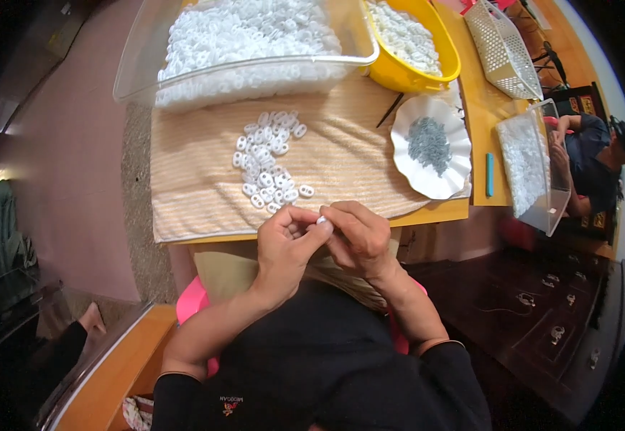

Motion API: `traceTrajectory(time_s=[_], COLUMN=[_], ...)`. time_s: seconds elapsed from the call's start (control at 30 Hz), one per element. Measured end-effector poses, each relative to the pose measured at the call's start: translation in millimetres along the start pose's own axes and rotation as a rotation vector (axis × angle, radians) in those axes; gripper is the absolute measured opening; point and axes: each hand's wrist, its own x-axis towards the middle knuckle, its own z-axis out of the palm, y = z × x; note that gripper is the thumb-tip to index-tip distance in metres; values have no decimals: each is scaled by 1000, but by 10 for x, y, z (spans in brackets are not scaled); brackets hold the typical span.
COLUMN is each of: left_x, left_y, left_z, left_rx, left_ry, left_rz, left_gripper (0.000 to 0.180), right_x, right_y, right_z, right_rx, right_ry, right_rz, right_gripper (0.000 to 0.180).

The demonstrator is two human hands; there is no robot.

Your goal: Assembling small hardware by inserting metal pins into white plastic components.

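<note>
Just past the table's near edge, my left hand (284, 241) and my right hand (359, 237) meet at the fingertips. Pinched between them is a small white plastic piece (321, 220), mostly covered by the fingers. Beyond my hands, a loose pile of white oval plastic pieces (261, 154) lies on the striped cloth (348, 151); many show two dark holes. One such oval piece (306, 191) sits a little apart at the pile's right. A white scalloped dish (450, 183) to the right holds a heap of tiny grey pieces (429, 145).
A clear plastic tub (255, 75) full of white pieces stands at the back, beside a yellow basin (445, 75) of off-white pieces. A dark thin stick (390, 110) lies near the dish. Farther right are a perforated basket (503, 50), a teal bar (489, 174) and another person (593, 154).
</note>
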Motion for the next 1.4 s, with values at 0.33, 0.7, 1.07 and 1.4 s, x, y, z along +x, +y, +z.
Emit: traceTrajectory(time_s=[0.33, 0.7, 1.07, 1.4], left_x=[-99, -785, -1353, -1616], left_y=[59, 781, 880, 727], left_z=[15, 641, 1421, 1425], left_rx=[75, -42, -549, -501], left_ry=[-95, -1099, -1770, -1690], left_rz=[76, 107, -282, -209], left_gripper=[26, 14, 33, 29], right_x=[190, 1405, 867, 504], right_y=[11, 613, 517, 213], right_z=[-382, -1282, -901, -179], right_rx=[-82, -587, -331, -64], right_ry=[76, 259, 68, -457], right_rz=[118, 226, 222, 326], right_gripper=[28, 42, 21, 31])
